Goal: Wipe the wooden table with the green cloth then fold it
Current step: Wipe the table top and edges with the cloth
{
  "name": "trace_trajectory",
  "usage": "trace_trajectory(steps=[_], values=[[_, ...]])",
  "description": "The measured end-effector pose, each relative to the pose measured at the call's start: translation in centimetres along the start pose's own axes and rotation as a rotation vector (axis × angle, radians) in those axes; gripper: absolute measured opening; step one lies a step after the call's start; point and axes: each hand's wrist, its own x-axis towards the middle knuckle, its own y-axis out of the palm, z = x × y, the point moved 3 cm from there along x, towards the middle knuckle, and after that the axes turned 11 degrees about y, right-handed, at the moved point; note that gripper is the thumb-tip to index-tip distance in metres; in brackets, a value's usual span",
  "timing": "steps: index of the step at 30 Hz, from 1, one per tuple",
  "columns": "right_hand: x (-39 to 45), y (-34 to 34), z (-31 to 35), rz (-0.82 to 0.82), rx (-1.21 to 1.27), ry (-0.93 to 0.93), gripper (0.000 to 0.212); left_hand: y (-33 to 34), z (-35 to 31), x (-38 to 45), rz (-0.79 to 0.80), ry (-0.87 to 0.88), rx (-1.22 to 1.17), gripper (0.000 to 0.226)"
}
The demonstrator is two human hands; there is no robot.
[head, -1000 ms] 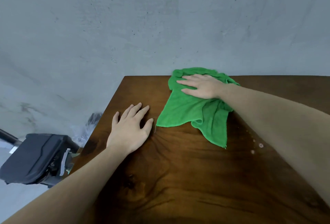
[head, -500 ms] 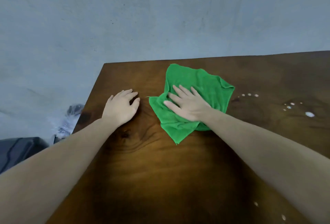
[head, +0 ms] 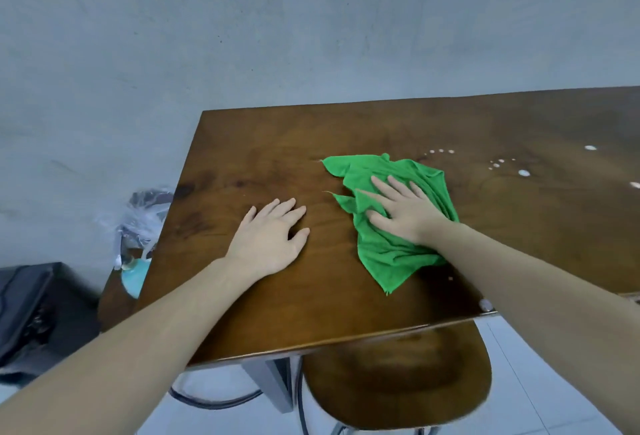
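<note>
A crumpled green cloth (head: 391,254) lies on the dark wooden table (head: 263,164), right of its middle. My right hand (head: 403,212) presses flat on the cloth with straight, spread fingers. My left hand (head: 270,237) rests flat on the bare wood just left of the cloth, not touching it. Several white droplets (head: 523,173) dot the table to the right of the cloth.
A grey wall rises behind the table. A wooden chair seat (head: 398,386) sits under the near table edge. Left of the table a clear plastic bag (head: 138,226) hangs, and a black bag (head: 24,310) lies on the floor at the far left.
My right hand has swept the cloth from the table's back edge toward me and to the right. The view has pulled back, showing the near edge and the chair. My left hand stays flat.
</note>
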Motion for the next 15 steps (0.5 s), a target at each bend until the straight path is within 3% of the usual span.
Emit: trace_trajectory(steps=[4, 10, 15], values=[[-2.6, 0.4, 3.4, 0.030, 0.002, 0.096, 0.065, 0.2, -0.8, -1.9, -0.020, 0.009, -0.009, 0.056], [-11.2, 1.9, 8.1, 0.015, -0.039, -0.133, 0.065, 0.5, -1.7, -3.9, -0.191, -0.019, -0.154, 0.053], [-15.6, 2.1, 4.2, 0.003, -0.048, -0.250, 0.069, 1.5, -4.8, -4.2, -0.113, 0.071, -0.116, 0.055]])
